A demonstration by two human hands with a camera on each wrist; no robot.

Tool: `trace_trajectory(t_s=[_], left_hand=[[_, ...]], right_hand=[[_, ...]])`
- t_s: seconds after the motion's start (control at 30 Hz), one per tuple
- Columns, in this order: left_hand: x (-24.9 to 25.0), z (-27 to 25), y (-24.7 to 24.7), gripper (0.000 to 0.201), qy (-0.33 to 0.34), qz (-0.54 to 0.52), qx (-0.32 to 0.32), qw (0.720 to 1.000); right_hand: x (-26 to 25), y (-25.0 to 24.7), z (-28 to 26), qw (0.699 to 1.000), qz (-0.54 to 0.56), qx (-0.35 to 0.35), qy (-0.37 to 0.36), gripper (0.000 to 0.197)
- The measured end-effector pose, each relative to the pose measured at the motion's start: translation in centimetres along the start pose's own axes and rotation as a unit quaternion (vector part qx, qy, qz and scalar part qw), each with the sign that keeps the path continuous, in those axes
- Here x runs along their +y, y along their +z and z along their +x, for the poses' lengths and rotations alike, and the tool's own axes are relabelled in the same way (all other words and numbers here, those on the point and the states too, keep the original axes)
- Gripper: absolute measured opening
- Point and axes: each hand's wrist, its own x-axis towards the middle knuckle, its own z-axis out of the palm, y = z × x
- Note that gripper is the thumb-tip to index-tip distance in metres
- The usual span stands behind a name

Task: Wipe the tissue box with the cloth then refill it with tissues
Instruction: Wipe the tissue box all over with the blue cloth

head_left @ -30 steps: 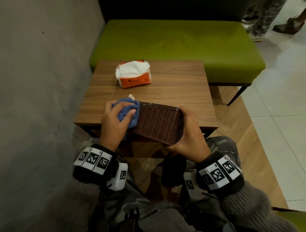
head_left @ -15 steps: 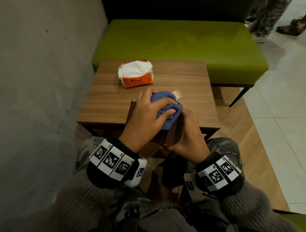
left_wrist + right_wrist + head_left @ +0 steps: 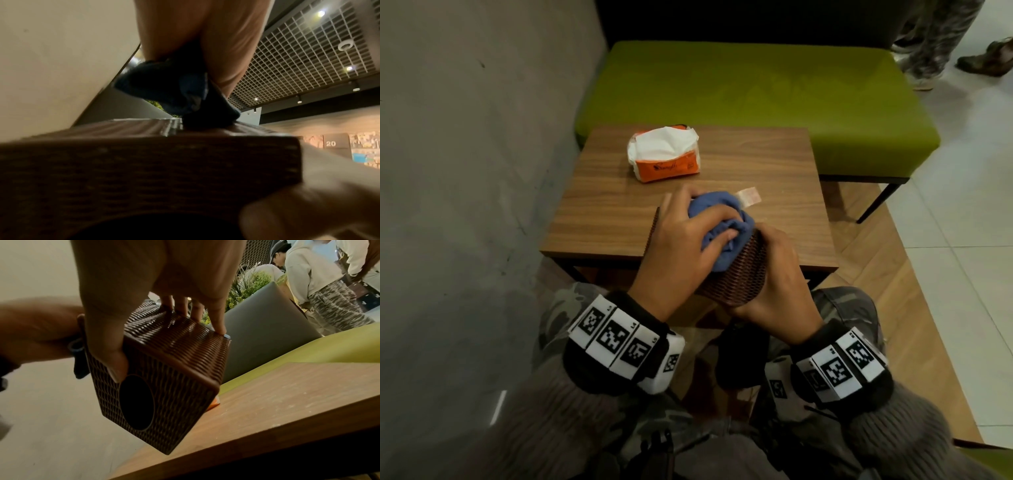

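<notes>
Currently, step in hand: wiping, first half of the task; refilling not yet begun

Tissue box, brown woven: held clear of the wooden surface near its front edge, tipped on its side, oval opening turned toward the person as the right wrist view shows

Right hand: grasps the box's right end, thumb beside the opening, fingers across the far face

Left hand: clenched round the bunched blue cloth, pressing it on the box's upper face near the right end

Pack of tissues, orange and white: lies at the back of the surface, well apart from the box, untouched

Next move, as judged: turn the box to bring unwiped faces under the cloth, then set the cloth down and fetch the pack; the right grasp must hold firm against the rubbing

Change from a second ago: the cloth has travelled from the box's left end to its right end; since half a second ago it has barely shifted; the pack has stayed put
</notes>
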Motion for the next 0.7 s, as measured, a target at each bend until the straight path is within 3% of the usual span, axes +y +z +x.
trace_trajectory(t_s=[0.33,0.5,0.6,0.7], left_hand=[[-7.4,-0.1,-2.1,0.019,-0.059,0.048,-0.005,0.997],[-10.6,-0.2,-2.6,0.017,-0.144,0.074,-0.043,0.986],[-9.7,-0.1,-3.5,0.013,-0.167,0.017,0.056,0.984],[-4.5,-0.5,-3.2,0.015,-0.103,-0.059,0.091,0.989]], right_hand=[[0.1,-0.6,-1.2,0.999,-0.021,-0.007,-0.024,0.09],[0.4,-0.7,-1.7,0.999,-0.019,-0.017,-0.028,0.091],[0.9,-0.7,-1.6,0.999,-0.024,-0.02,-0.024,0.09],[1.2,-0.4,-1.3,0.999,-0.027,-0.027,-0.009,0.092]])
